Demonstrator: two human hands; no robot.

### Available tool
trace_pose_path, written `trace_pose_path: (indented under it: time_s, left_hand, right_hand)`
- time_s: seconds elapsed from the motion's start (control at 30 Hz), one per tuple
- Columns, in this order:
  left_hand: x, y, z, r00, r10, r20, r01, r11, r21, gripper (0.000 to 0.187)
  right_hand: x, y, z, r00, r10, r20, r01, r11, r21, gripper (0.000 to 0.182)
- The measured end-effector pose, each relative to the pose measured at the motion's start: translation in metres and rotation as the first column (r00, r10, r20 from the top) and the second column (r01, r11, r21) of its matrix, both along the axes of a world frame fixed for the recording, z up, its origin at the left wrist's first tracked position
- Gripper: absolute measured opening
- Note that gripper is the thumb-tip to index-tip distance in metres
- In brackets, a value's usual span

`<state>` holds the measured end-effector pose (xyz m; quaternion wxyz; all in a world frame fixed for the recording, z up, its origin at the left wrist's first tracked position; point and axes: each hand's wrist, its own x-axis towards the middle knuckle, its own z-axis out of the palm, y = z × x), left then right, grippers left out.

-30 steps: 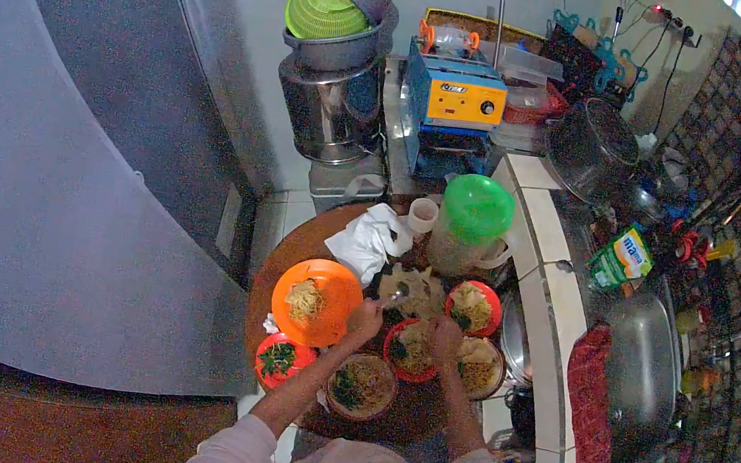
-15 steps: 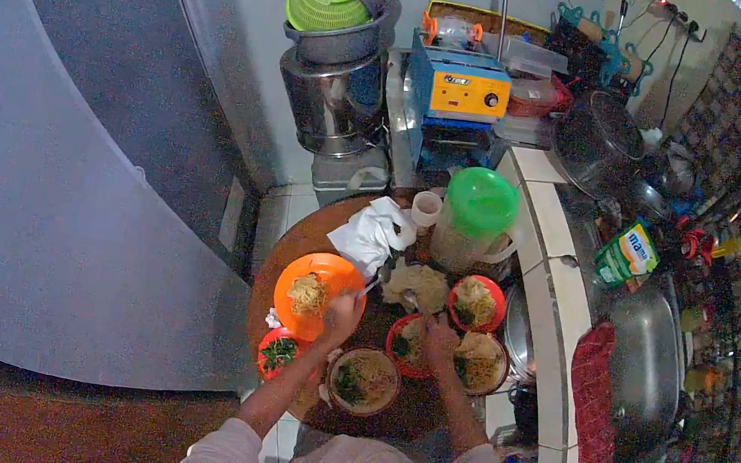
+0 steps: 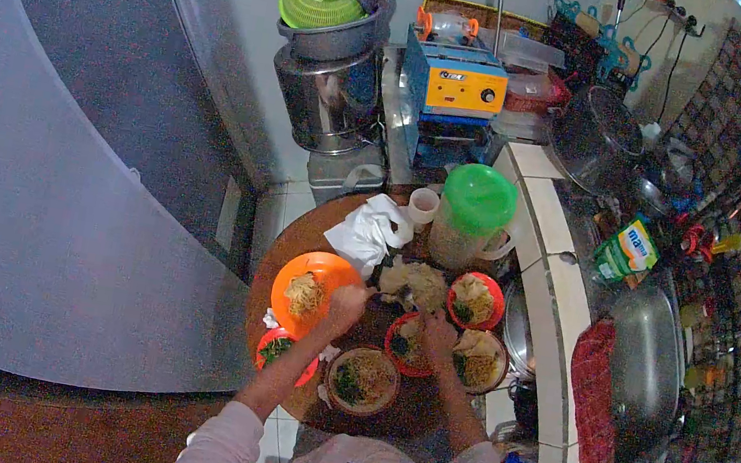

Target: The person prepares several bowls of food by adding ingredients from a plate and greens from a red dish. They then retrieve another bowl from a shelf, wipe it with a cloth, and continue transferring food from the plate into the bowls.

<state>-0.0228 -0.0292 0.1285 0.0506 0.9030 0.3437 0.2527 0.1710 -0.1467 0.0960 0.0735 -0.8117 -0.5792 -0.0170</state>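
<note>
My left hand (image 3: 347,305) is closed around a thin metal utensil, its tip at the near edge of a pale heap of food (image 3: 420,284). My right hand (image 3: 440,334) grips a spoon (image 3: 413,304) angled toward the same heap, above a red bowl (image 3: 390,343) of noodles and greens. Left of my left hand lies an orange plate (image 3: 295,268) with a small pile of noodles (image 3: 304,294). Nearest my body is a brown-rimmed bowl (image 3: 363,384) of noodles and greens. Another red bowl (image 3: 476,302) and a similar bowl (image 3: 478,360) stand at the right.
A red bowl of greens (image 3: 277,351) sits at the table's left edge. White plastic bag (image 3: 369,231), small cup (image 3: 423,205) and green-lidded container (image 3: 479,200) stand farther back. A tiled counter (image 3: 561,310) with a sink (image 3: 644,372) borders the right. Behind is a blue-and-yellow machine (image 3: 456,90).
My left hand has shifted slightly right, away from the orange plate, bringing its utensil to the pale heap. My right hand stays nearly in place.
</note>
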Motion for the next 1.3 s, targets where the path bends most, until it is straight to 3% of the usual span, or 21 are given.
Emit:
trace_pose_path:
  time_s: [0.07,0.17,0.27,0.4,0.5,0.57,0.67,0.77,0.9,1.0,1.07,1.1,1.17,1.3]
  left_hand:
    - [0.005,0.011,0.004,0.943,0.063,-0.326,-0.088,0.994,-0.062,0.021]
    - [0.018,0.028,-0.044,0.903,0.137,-0.407,-0.178,0.982,-0.065,0.016]
    - [0.013,0.015,0.011,0.929,0.032,-0.367,-0.087,0.987,-0.134,0.012]
    - [0.018,0.020,-0.027,0.929,0.004,-0.371,-0.033,0.997,-0.072,0.011]
    - [0.016,0.018,-0.031,0.957,0.077,-0.278,-0.060,0.996,0.069,0.009]
    - [0.011,0.009,-0.015,0.957,0.066,-0.281,-0.022,0.987,0.158,0.011]
    - [0.011,0.015,-0.045,0.964,0.134,-0.230,-0.082,0.972,0.221,0.014]
    - [-0.005,0.005,0.011,0.961,0.041,-0.275,-0.008,0.993,0.121,0.014]
    - [-0.003,0.003,0.008,0.979,0.042,-0.201,-0.013,0.989,0.146,0.014]
    - [0.001,0.002,-0.008,0.970,0.035,-0.240,-0.003,0.991,0.131,0.015]
    - [-0.001,-0.008,0.023,0.996,-0.069,-0.060,0.075,0.992,0.099,0.016]
    - [0.000,-0.007,0.025,0.996,-0.071,-0.059,0.076,0.992,0.098,0.016]
    - [-0.001,-0.006,0.028,0.910,-0.047,-0.412,0.008,0.996,-0.094,0.018]
    - [0.000,-0.008,0.040,0.924,0.016,-0.381,-0.038,0.998,-0.049,0.020]
  right_hand:
    - [-0.011,-0.008,0.046,0.991,0.108,-0.082,-0.100,0.990,0.100,0.023]
    - [-0.005,0.001,0.025,0.999,0.041,-0.020,-0.042,0.998,-0.041,0.025]
    - [-0.008,0.002,0.032,0.993,0.035,-0.113,-0.033,0.999,0.014,0.025]
    - [-0.009,0.003,0.030,0.997,0.028,-0.072,-0.027,1.000,0.014,0.027]
    - [-0.011,0.002,0.038,0.980,0.058,-0.189,-0.044,0.996,0.077,0.028]
    - [-0.009,0.005,0.034,0.980,0.048,-0.193,-0.063,0.995,-0.075,0.027]
    - [-0.007,0.003,0.027,0.985,0.063,-0.162,-0.079,0.992,-0.094,0.027]
    - [-0.014,-0.001,0.047,0.975,0.042,-0.220,-0.045,0.999,-0.008,0.024]
    - [0.003,0.000,-0.008,0.990,-0.009,-0.139,0.006,1.000,-0.025,0.021]
    - [0.006,-0.002,-0.009,0.992,0.097,-0.086,-0.100,0.994,-0.033,0.022]
    - [0.000,0.001,0.010,0.982,0.114,-0.153,-0.121,0.992,-0.043,0.023]
    - [0.000,0.000,0.006,0.982,0.112,-0.151,-0.120,0.992,-0.044,0.023]
    - [-0.002,0.002,0.000,0.994,0.051,-0.095,-0.038,0.990,0.137,0.034]
    - [0.006,0.015,-0.006,0.992,0.103,0.076,-0.113,0.984,0.137,0.038]
